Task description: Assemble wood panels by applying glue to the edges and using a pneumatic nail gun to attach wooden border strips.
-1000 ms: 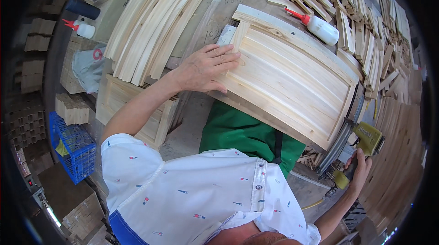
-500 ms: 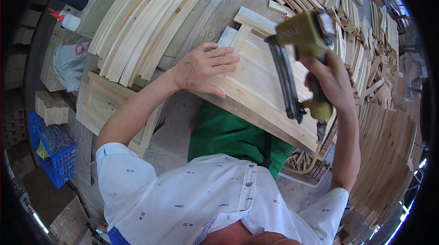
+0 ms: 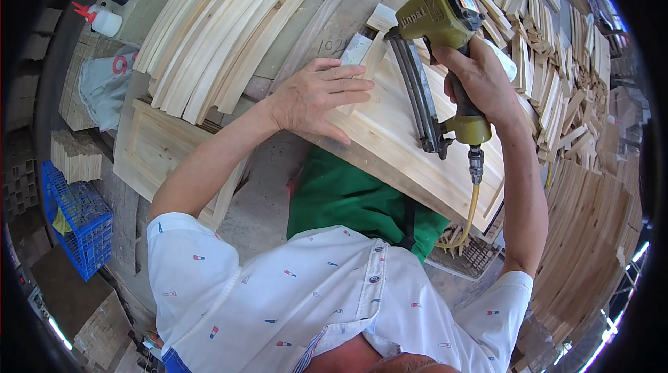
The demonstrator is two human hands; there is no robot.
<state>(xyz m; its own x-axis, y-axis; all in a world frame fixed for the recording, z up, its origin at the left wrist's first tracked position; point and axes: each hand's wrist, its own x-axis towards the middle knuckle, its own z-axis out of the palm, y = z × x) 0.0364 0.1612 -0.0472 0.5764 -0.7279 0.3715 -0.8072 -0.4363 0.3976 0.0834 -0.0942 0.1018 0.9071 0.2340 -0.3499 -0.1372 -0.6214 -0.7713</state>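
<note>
A pale wooden panel (image 3: 410, 143) made of curved slats lies on the workbench in front of me. My left hand (image 3: 316, 98) presses flat on its left end, fingers spread toward a small wood block (image 3: 356, 48). My right hand (image 3: 480, 81) grips the handle of an olive-green pneumatic nail gun (image 3: 438, 21). Its long black magazine (image 3: 416, 91) runs down over the panel, and its nose is at the panel's far end. A yellow air hose (image 3: 467, 216) hangs from the handle's base.
Stacks of curved wooden slats (image 3: 223, 32) fill the bench to the left, and piles of short wood pieces (image 3: 557, 74) lie to the right. A white glue bottle with a red tip (image 3: 103, 19) stands far left. A blue crate (image 3: 73, 223) sits on the floor.
My right hand has brought the nail gun up from low at my right side and set it over the panel. My left hand has stayed on the panel's left end.
</note>
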